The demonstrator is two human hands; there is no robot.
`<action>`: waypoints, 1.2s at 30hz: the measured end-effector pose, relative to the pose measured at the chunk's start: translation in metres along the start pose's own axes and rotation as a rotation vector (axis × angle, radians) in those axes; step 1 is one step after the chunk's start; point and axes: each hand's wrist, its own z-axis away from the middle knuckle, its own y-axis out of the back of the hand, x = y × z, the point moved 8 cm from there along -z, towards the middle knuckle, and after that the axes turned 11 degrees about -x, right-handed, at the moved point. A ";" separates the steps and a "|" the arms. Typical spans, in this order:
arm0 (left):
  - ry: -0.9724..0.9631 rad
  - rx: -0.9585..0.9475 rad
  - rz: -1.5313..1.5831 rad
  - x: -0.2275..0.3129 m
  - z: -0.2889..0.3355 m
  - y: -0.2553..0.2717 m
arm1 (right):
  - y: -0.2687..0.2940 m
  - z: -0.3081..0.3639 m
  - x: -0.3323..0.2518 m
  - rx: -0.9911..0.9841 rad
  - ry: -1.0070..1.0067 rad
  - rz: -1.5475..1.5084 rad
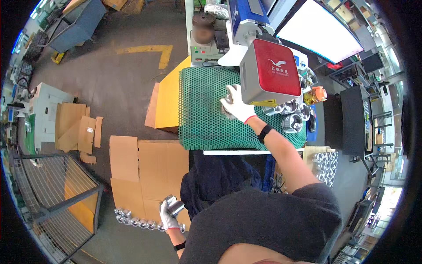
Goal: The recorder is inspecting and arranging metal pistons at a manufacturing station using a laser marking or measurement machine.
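Currently, the right hand (241,105) is bending its gloved fingers around a round metal workpiece (227,111), which is resting on a green perforated mat (202,130) spread over the counter (246,152). A machine head with a red panel (278,66) is standing above the mat, just to the right of that hand and partly covering the view behind it.

Meanwhile, the left hand (167,218), also gloved, is gripping a shiny cylindrical metal part (176,208) — well apart from the counter, down at lower left. It is hovering near a row of metal parts (141,223), which are lining the lower edge of a flat cardboard sheet (162,165). Whether the grip is holding one piece or two stacked, cannot tell.

Surroundings: several polished metal rings (292,123) are sitting at the right side of the mat, below the machine head. A further batch of metal pieces (325,167) is lying beyond the right forearm, set close together. A yellow panel (170,97) is flanking the mat on its left — and a large screen (321,31) is glowing white at upper right.
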 end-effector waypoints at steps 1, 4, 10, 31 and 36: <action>-0.006 -0.001 -0.028 0.005 0.001 -0.006 | 0.005 0.005 -0.012 -0.023 -0.092 -0.197; 0.047 -0.124 -0.025 0.022 -0.024 -0.057 | 0.016 0.015 -0.007 0.084 -0.188 -0.056; -0.159 -0.466 -0.187 0.059 -0.056 -0.164 | 0.053 0.089 -0.060 0.474 0.022 0.249; -0.152 -0.791 -0.556 -0.015 -0.037 -0.317 | -0.089 0.316 0.067 -0.243 -0.442 -0.606; -0.500 -0.829 -0.977 0.022 0.002 -0.337 | -0.088 0.280 0.003 -0.388 -0.308 -1.457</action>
